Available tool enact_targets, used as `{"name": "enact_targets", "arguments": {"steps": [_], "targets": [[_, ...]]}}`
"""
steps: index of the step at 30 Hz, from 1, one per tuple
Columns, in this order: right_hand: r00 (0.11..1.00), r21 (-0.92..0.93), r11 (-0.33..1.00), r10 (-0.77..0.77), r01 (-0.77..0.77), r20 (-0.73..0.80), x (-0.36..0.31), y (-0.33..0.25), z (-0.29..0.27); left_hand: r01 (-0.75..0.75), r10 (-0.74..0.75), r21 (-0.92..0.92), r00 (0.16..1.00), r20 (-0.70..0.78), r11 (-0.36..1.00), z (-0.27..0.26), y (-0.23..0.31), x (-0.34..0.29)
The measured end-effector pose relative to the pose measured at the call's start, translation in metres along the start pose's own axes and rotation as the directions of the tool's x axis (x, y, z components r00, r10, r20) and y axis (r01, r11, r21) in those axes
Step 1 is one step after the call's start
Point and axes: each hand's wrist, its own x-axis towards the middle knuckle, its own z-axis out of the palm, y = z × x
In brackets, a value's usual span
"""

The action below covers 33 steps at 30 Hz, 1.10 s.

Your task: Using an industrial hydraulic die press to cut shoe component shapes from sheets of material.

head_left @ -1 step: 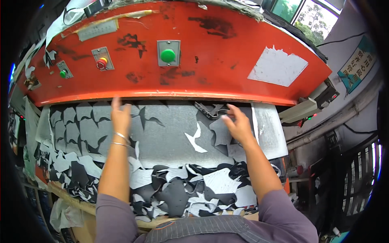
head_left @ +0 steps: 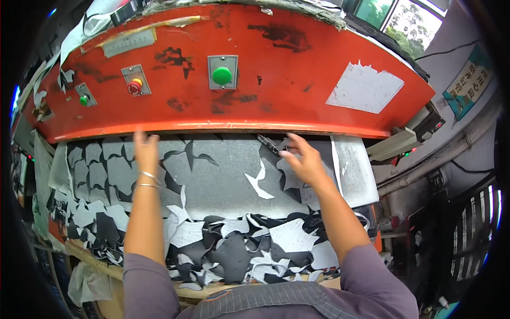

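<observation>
On the grey sheet (head_left: 212,183) under the press, my right hand (head_left: 305,162) is beside a dark metal cutting die (head_left: 268,144). Its thumb and fingers are apart, and the hand covers part of the die; whether they touch is unclear. My left hand (head_left: 146,154) hovers over the left part of the sheet near the press edge, slightly blurred, with its fingers apart and nothing seen in it. Dark curved gaps mark cut shapes across the sheet's left side. A white scrap (head_left: 258,182) lies right of the middle, near a grey cut piece (head_left: 291,175).
The orange press head (head_left: 297,101) spans the far side, bearing a large green button (head_left: 221,75) and a red knob (head_left: 135,86). Black and white offcuts (head_left: 231,255) pile along the near edge. A pale board (head_left: 353,170) lies at the right end.
My right hand has moved left, covering more of the cutting die. My left hand has shifted slightly left.
</observation>
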Motion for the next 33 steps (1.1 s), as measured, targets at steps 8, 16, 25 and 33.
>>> {"name": "enact_targets", "arguments": {"steps": [8,16,25,33], "targets": [[0.861,-0.212,0.896,-0.436,0.389,-0.262,0.068,-0.191,0.073,-0.193,0.57,0.728,0.759,-0.315,0.658,-0.197,0.056,0.173],[0.903,-0.135,0.895,-0.407,0.425,0.139,-0.048,-0.141,0.068,-0.36,0.173,0.559,0.917,0.36,0.747,-0.197,0.08,-0.017],[0.641,-0.146,0.84,-0.275,0.523,0.717,-0.271,-0.067,0.019,-0.487,0.074,0.256,0.56,0.825,0.835,-0.108,0.139,-0.362],[0.766,-0.244,0.84,-0.273,0.485,0.581,-0.27,-0.056,0.015,-0.451,0.036,0.48,0.755,0.654,0.752,-0.074,0.135,-0.375]]}}
